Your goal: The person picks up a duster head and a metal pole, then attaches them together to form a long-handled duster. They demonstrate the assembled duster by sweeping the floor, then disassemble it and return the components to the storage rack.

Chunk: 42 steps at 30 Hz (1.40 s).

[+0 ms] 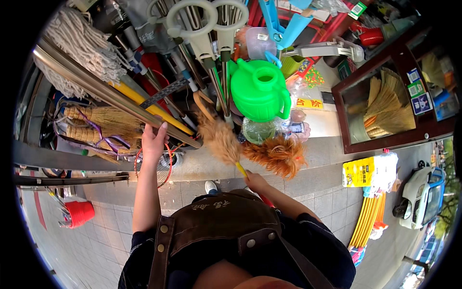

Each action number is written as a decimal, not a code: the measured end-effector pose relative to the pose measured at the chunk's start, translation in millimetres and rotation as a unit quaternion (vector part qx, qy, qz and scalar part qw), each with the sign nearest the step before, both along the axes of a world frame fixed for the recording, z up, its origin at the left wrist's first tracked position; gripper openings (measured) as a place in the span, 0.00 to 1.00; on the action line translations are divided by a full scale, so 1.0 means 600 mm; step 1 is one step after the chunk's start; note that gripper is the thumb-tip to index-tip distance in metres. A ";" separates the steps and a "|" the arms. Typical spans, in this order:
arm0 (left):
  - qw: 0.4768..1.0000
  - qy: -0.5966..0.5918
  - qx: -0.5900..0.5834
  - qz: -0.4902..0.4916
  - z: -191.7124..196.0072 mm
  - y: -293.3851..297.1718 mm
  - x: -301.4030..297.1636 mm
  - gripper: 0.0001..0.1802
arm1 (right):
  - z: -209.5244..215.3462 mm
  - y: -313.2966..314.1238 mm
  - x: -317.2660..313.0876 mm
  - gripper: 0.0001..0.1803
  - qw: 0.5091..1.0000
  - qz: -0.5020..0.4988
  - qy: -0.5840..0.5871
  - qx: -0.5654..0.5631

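Feather duster [219, 137] | fluffy tan head, yellow handle [241, 170] | held aslant, head forward and left | shiny metal post [108, 96], slanting at upper left

Tan duster [219, 137], yellow handle [241, 170]

Daylight is filling the frame, washing the pavement [98, 255] pale at lower left and bleaching the white car [415, 198] at far right. Shade is darkening the clutter at upper left, while a long highlight is running down the metal pole [98, 81]. The green jug [255, 100] is glowing vividly near the centre. The apron [224, 219] is staying dark at lower centre. Fisheye distortion is bending straight edges toward the black rim, where bluish fringing is showing at left.
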<state>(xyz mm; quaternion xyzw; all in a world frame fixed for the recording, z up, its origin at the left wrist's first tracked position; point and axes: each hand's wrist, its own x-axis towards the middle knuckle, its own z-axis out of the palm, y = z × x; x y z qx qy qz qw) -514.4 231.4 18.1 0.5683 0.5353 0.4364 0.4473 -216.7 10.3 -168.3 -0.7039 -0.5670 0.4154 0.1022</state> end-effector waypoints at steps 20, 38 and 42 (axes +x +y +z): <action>0.998 0.000 0.040 0.056 0.039 0.051 -0.005 0.16 | -0.002 -0.444 0.226 0.15 0.972 -0.058 -0.072 -0.216; 0.980 0.047 0.056 0.185 -0.056 0.062 -0.156 0.12 | 0.016 -0.233 0.199 0.18 0.967 0.127 -0.026 -0.218; 0.976 0.158 0.063 0.136 0.039 0.031 -0.140 0.13 | -0.003 -0.238 0.197 0.19 0.966 0.126 -0.024 -0.225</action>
